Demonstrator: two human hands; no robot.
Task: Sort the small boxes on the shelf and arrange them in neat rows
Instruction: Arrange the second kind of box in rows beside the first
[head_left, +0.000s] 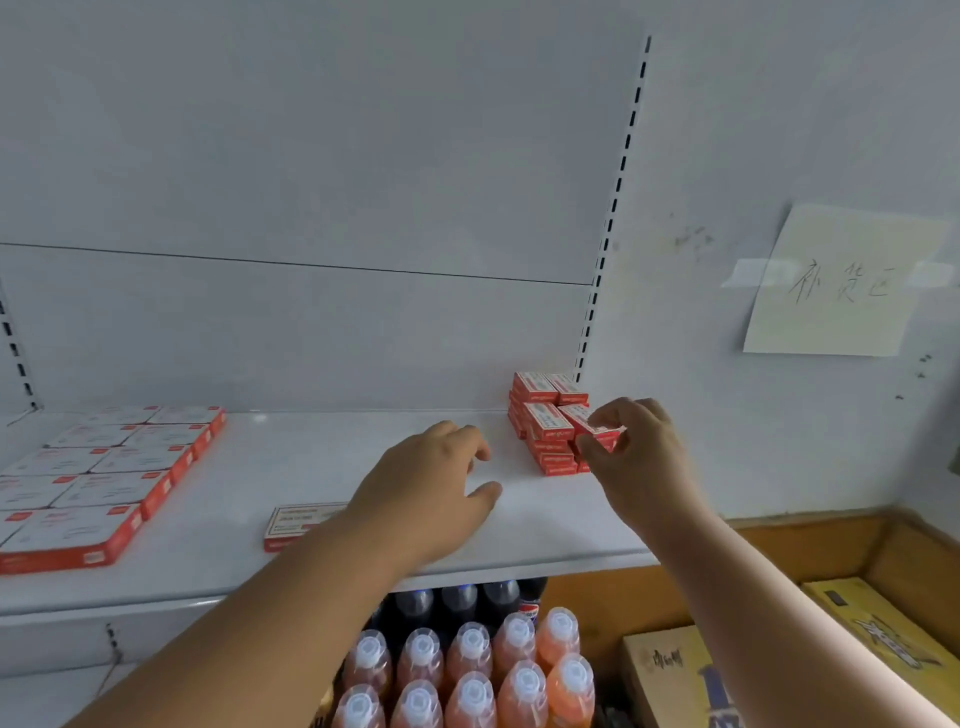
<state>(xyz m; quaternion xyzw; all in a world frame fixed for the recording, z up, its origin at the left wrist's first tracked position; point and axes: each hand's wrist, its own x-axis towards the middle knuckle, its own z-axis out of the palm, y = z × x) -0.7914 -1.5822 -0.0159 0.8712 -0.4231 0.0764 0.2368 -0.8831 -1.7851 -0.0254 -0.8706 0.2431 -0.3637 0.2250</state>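
Observation:
Small red and white boxes (545, 415) are stacked in a block at the right end of the white shelf (291, 467), against the back panel. My right hand (631, 452) pinches one small red box (597, 423) at the top front of that stack. My left hand (431, 493) hovers over the middle of the shelf, fingers apart, holding nothing. A larger flat red and white box (293, 525) lies alone near the front edge, partly hidden by my left forearm.
Flat red-edged boxes (104, 467) lie in rows on the shelf's left part. Below the shelf stand orange drink bottles (467, 670) and dark bottles (457, 603). Cardboard cartons (857, 639) sit at the lower right. A paper note (841, 283) is taped to the wall.

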